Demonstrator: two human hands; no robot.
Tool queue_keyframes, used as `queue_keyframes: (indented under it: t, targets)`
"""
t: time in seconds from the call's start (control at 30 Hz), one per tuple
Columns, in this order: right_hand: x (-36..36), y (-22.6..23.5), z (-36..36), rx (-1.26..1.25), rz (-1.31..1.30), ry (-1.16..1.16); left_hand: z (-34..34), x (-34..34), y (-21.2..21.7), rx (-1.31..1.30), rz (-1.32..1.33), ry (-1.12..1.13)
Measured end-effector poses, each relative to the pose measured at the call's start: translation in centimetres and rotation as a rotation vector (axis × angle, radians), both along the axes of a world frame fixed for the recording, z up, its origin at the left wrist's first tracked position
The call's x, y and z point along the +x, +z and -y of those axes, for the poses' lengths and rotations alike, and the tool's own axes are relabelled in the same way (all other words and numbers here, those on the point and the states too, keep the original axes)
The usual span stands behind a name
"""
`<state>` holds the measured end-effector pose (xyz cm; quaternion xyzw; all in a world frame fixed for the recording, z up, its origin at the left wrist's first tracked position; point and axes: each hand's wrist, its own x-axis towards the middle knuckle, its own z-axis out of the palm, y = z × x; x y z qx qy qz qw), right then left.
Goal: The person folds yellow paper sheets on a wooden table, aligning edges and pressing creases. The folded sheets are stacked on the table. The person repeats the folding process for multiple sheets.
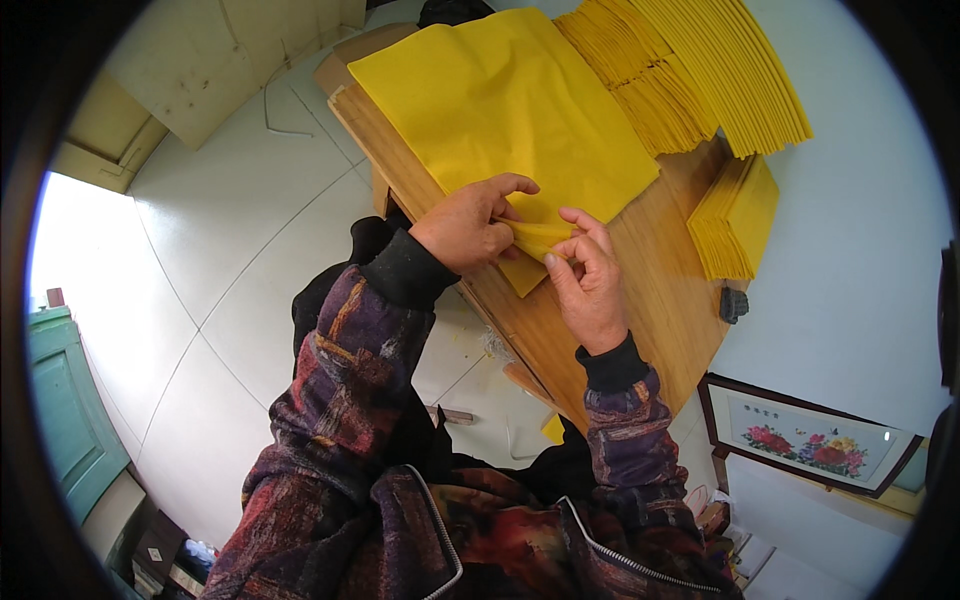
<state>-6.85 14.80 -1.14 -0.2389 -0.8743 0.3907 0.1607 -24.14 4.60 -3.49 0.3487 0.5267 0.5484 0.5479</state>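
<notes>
A wide sheet of yellow cloth (510, 110) lies over the wooden table (640, 290), slightly rippled, its near corner close to the table's front edge. At that corner a small part of the cloth is lifted and folded between my hands. My left hand (462, 228) grips the fold from the left, thumb and fingers bent around it, with the index finger reaching out above. On the right side my right hand (590, 285) pinches the fold's other end between thumb and fingertips. The part of the cloth inside my left fingers is hidden.
Stacks of folded yellow cloth (730, 70) stand along the table's far right side, with a smaller stack (735, 218) nearer. A small dark grey object (734, 305) sits by the wall. A framed flower picture (810, 440) leans at lower right. Pale floor tiles (230, 270) spread left.
</notes>
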Motion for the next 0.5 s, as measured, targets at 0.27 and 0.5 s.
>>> queue_keyframes:
  t: [0.27, 0.5]
  targets:
    - [-0.2, -0.1, -0.7, 0.165, -0.039, 0.033, 0.0, 0.0, -0.6, 0.040, -0.077, -0.023]
    - [1.0, 0.2, 0.1, 0.331, -0.085, -0.163, -0.3, 0.6, -0.3, -0.060, -0.098, 0.050]
